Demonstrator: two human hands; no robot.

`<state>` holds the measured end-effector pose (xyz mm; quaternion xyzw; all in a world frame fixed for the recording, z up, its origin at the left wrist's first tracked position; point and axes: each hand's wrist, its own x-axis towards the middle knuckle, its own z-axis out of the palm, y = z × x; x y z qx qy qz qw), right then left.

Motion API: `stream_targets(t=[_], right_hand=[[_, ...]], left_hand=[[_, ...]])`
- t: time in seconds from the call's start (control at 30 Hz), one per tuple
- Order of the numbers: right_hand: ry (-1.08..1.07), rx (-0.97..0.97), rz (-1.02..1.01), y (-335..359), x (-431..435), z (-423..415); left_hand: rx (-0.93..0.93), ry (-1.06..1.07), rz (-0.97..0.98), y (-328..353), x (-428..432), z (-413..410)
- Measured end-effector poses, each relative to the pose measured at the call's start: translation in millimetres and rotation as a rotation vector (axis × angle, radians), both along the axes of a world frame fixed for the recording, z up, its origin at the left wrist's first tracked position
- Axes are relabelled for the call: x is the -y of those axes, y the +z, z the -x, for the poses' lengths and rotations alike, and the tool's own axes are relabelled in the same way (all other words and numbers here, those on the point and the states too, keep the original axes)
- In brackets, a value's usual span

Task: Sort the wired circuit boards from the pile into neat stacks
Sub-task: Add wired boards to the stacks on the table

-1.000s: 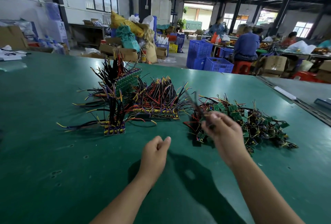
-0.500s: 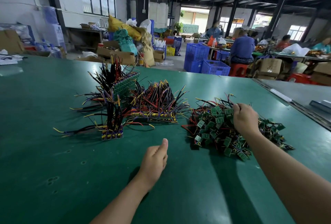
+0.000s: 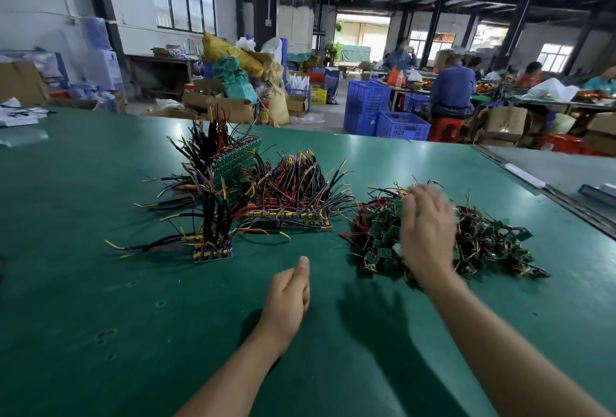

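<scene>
A loose pile of small green wired circuit boards [image 3: 486, 243] lies on the green table [image 3: 100, 316] at the right. My right hand [image 3: 426, 233] hovers over the pile's left half, back up and motion-blurred. Its fingertips are hidden, so any hold on a board is unclear. My left hand [image 3: 288, 296] rests on the table in front of the stacks, fingers loosely curled, thumb up, holding nothing. To the left stand sorted boards: a small front stack [image 3: 213, 251] with wires upright, a long row [image 3: 300, 216] behind it, and a tilted green panel [image 3: 236, 163].
Wire ends stick out sideways from the stacks toward the left [image 3: 143, 243]. The table's right edge has a metal rail [image 3: 533, 183]. Beyond the far edge are blue crates [image 3: 400, 124], cardboard boxes and seated people working at other tables.
My right hand has drawn back from the far side of the pile to its near left part. My left hand has stayed in place with only a slight shift.
</scene>
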<state>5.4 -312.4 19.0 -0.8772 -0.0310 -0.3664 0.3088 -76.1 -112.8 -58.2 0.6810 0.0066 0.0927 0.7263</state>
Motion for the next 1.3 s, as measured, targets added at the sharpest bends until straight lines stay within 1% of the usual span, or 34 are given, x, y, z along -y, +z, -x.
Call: stream_targets(t=[0.03, 0.07, 0.13, 0.17, 0.23, 0.3, 0.37, 0.43, 0.53, 0.63, 0.7, 0.8, 0.87, 0.9, 0.97, 1.03, 1.1, 1.13, 1.17, 1.27, 1.3], right_hand=[[0.118, 0.047, -0.052, -9, -18, 14], [0.231, 0.053, -0.097, -19, -35, 29], [0.397, -0.007, -0.131, -40, -62, 53], [0.449, -0.044, -0.129, -49, -70, 61], [0.511, -0.148, -0.095, -63, -79, 66], [0.540, -0.242, -0.057, -71, -77, 65], [0.536, -0.313, -0.059, -76, -73, 62], [0.513, -0.360, -0.051, -78, -71, 60], [0.490, -0.388, -0.055, -79, -71, 59], [0.489, -0.413, -0.085, -79, -70, 60], [0.484, -0.433, -0.099, -79, -69, 60], [0.478, -0.455, -0.109, -77, -69, 60], [0.478, -0.465, -0.113, -77, -69, 61], [0.475, -0.467, -0.122, -76, -68, 62], [0.469, -0.471, -0.137, -75, -66, 63], [0.469, -0.488, -0.154, -74, -65, 65], [0.493, -0.507, -0.226, -73, -65, 66], [0.518, -0.522, -0.311, -71, -66, 68], [0.553, -0.544, -0.437, -69, -67, 70], [0.670, -0.707, -0.977, -65, -70, 72], [0.685, -0.772, -1.116, -62, -72, 73]], left_hand=[[0.000, 0.036, 0.014, 0, 0, -1], [0.002, 0.080, 0.026, 1, 0, -2], [0.019, 0.212, -0.008, 0, -3, -4], [0.030, 0.298, -0.063, -1, -5, -5], [0.056, 0.483, -0.147, -2, -14, -6], [0.032, 0.632, -0.164, -1, -23, -11], [-0.071, 0.761, -0.221, 1, -37, -23], [-0.203, 0.851, -0.349, 5, -54, -37], [-0.357, 0.857, -0.505, 11, -80, -55], [-0.438, 0.782, -0.688, 7, -101, -68], [-0.436, 0.771, -0.777, 5, -110, -74], [-0.386, 0.817, -0.881, 7, -114, -76], [-0.355, 0.828, -0.921, 8, -112, -73], [-0.330, 0.819, -0.915, 9, -109, -71], [-0.241, 0.755, -0.828, 12, -99, -64], [-0.106, 0.641, -0.694, 16, -83, -53], [0.045, 0.501, -0.589, 21, -65, -40], [0.109, 0.429, -0.524, 25, -57, -33], [0.150, 0.364, -0.444, 29, -50, -27], [0.155, 0.198, -0.211, 37, -39, -17], [0.149, 0.118, -0.113, 36, -38, -16]])
